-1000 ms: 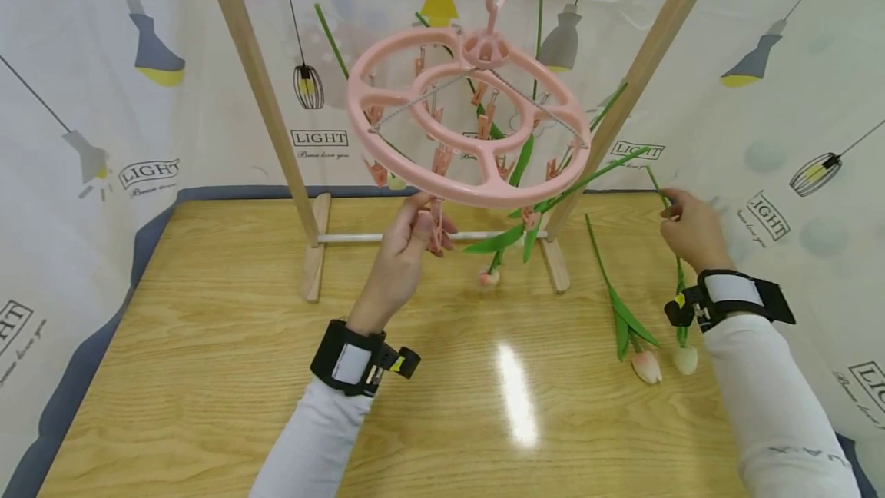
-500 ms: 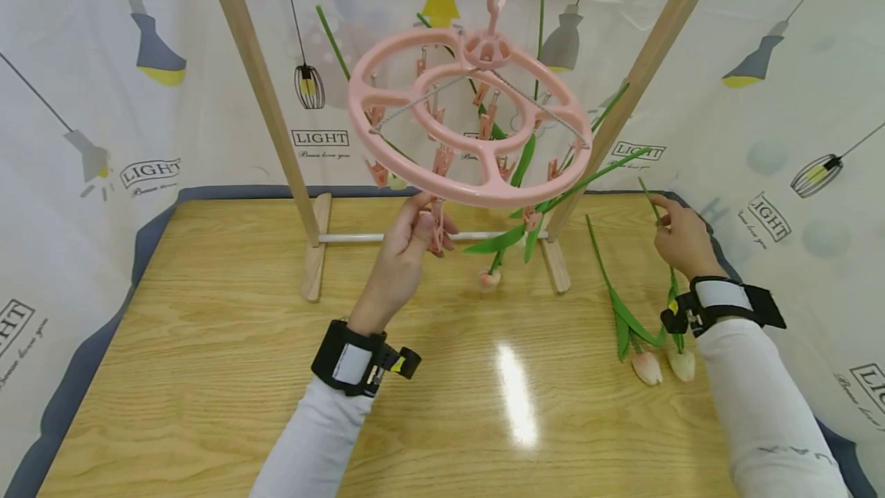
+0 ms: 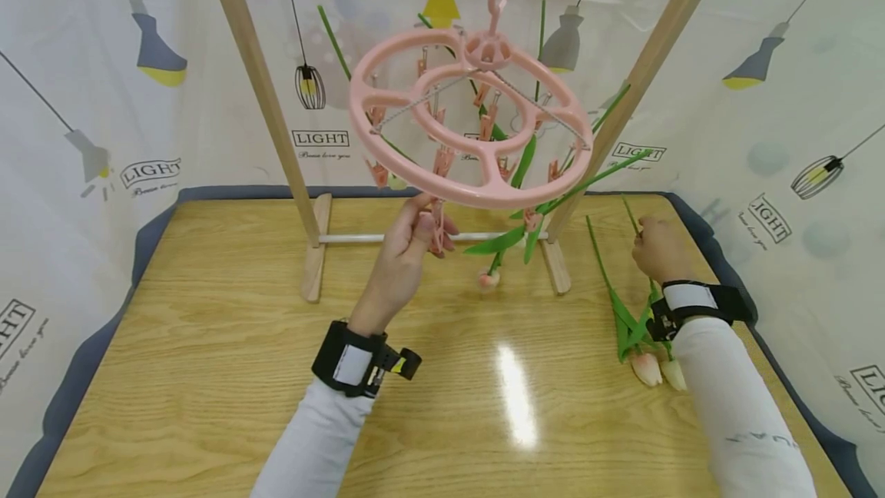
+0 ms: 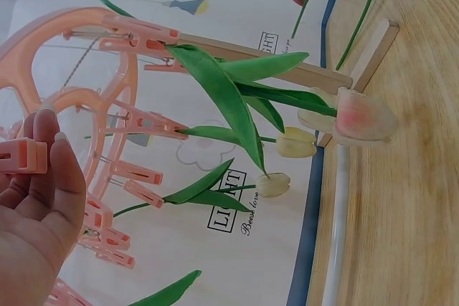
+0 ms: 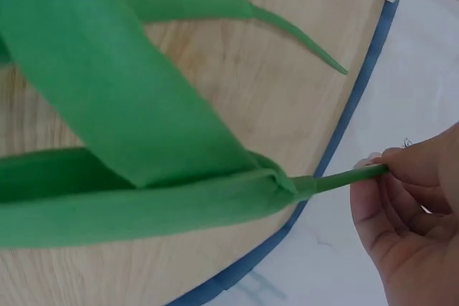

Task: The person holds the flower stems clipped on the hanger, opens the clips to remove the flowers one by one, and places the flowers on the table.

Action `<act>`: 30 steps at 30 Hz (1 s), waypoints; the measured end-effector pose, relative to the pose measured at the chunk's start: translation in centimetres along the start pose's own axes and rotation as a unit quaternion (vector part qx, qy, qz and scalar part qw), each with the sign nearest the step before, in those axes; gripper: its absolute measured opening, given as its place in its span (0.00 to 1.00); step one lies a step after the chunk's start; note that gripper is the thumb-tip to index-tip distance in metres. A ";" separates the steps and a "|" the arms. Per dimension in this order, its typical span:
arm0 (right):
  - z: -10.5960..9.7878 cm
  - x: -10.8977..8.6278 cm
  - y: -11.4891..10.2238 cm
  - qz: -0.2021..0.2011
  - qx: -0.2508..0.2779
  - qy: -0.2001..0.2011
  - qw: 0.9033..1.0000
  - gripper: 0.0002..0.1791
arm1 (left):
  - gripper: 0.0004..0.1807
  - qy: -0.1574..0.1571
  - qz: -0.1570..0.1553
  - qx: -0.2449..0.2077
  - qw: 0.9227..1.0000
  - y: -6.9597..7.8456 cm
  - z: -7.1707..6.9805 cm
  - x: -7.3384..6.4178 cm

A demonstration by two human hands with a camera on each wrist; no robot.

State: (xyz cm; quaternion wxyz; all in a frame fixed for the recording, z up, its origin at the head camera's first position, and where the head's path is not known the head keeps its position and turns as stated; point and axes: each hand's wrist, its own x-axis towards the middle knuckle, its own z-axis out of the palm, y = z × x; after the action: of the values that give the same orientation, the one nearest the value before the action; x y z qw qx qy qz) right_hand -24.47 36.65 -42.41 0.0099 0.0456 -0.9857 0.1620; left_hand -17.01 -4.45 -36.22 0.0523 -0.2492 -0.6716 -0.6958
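Observation:
A pink round clip hanger (image 3: 477, 192) hangs from the white top bar. My left hand (image 3: 406, 240) pinches one of its pink clothespins (image 3: 438, 230) at the near rim; no stem shows in that clothespin. At the right, my right hand (image 3: 662, 250) pinches the green stem of a white artificial tulip (image 3: 673, 376) between thumb and fingers. Its bloom points toward me, low by the table, and the sleeve partly covers it. Beside it lies a pink-and-white tulip (image 3: 646, 369). Several tulips hang bloom-down from other clothespins, including a pink one (image 4: 366, 117) and a cream one (image 4: 295, 142).
The stand has two wooden posts (image 3: 261, 83), wooden feet (image 3: 314, 271) and a low white crossbar (image 3: 353, 238). It stands at the back of the wooden table (image 3: 228, 375). Behind it is a lamp-printed cloth (image 3: 221, 121). Stems stick out beyond the hanger's right side.
My right hand has moved left and toward me with the white tulip, bringing its bloom next to the pink-and-white one. My left hand stays on the clothespin.

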 end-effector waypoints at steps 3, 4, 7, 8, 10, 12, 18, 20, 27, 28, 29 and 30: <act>0.8 0.1 -0.3 0.002 -0.007 0.020 1.000 0.20 | 0.21 -0.002 0.001 -0.001 1.000 0.0 0.0 0.0; 1.1 0.0 -0.4 0.005 -0.012 0.026 1.000 0.19 | 0.21 -0.002 0.002 0.000 1.000 0.0 0.0 0.0; 1.8 0.0 -0.4 0.021 -0.025 0.029 0.999 0.18 | 0.21 -0.003 0.003 0.000 1.000 0.0 0.1 0.0; 1.9 -0.1 -0.5 0.028 -0.031 0.028 0.999 0.18 | 0.22 -0.003 0.004 -0.001 1.000 0.0 0.1 -0.1; 2.2 -0.1 -0.5 0.038 -0.041 0.028 0.998 0.18 | 0.22 -0.002 0.005 -0.001 1.000 -0.1 0.1 -0.1; 2.5 -0.2 -0.6 0.042 -0.052 0.031 0.997 0.18 | 0.22 -0.002 0.006 -0.003 1.000 -0.2 0.1 -0.1; 2.8 -0.3 -0.5 0.069 -0.037 -0.038 0.996 0.26 | 0.21 -0.005 0.010 -0.005 1.000 -0.2 0.1 -0.1; 2.9 -0.3 -0.4 0.081 -0.017 -0.080 0.993 0.31 | 0.21 -0.004 0.011 -0.006 1.000 -0.2 0.1 -0.1; 3.7 -0.1 -0.2 0.065 -0.014 -0.126 0.990 0.34 | 0.21 -0.003 0.010 -0.005 1.000 -0.1 0.0 -0.1; 3.8 -0.1 -0.3 0.063 -0.012 -0.123 0.990 0.34 | 0.21 -0.004 0.009 -0.005 1.000 -0.1 0.0 -0.1; 4.0 -0.2 -0.3 0.060 -0.013 -0.118 0.991 0.33 | 0.21 -0.004 0.009 -0.004 1.000 -0.1 0.0 -0.1; 4.1 -0.2 -0.4 0.058 -0.013 -0.115 0.992 0.32 | 0.21 -0.004 0.009 -0.003 1.000 -0.1 0.0 -0.1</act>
State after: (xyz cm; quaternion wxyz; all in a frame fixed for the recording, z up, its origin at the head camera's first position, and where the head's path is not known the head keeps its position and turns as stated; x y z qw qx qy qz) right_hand -24.25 35.02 -46.16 -0.1129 0.0062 -0.9832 0.1434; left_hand -16.93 -4.47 -36.37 0.0552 -0.2585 -0.6671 -0.6965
